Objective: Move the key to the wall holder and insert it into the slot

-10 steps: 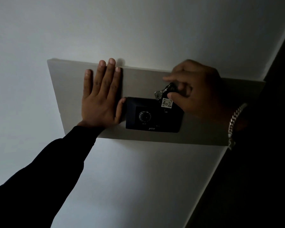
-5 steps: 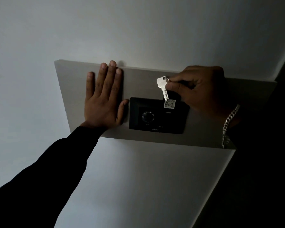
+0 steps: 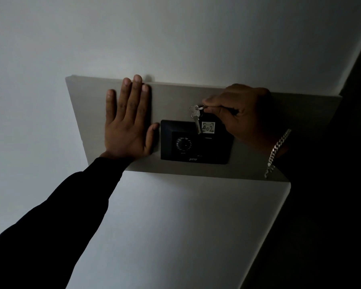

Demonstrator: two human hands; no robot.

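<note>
A black wall holder (image 3: 196,151) with a round dial sits on a pale panel (image 3: 86,113) on the wall. A silver key (image 3: 196,117) hangs blade down from its ring over the holder's top edge. Beside it is a white tag (image 3: 208,127) marked 402, on a dark fob that reaches down to the holder's top right. My right hand (image 3: 244,115) pinches the key ring from the right. My left hand (image 3: 127,119) lies flat on the panel, fingers spread, thumb touching the holder's left edge. Whether the fob sits in the slot is too dark to tell.
The room is dim. A dark edge or door frame (image 3: 342,142) runs down the right side next to the panel. A chain bracelet (image 3: 276,151) hangs on my right wrist. Bare white wall (image 3: 175,226) lies below the panel.
My right hand lifted from the holder's top, and the key swung out from under the fingers to hang blade down. The left hand stayed flat on the panel.
</note>
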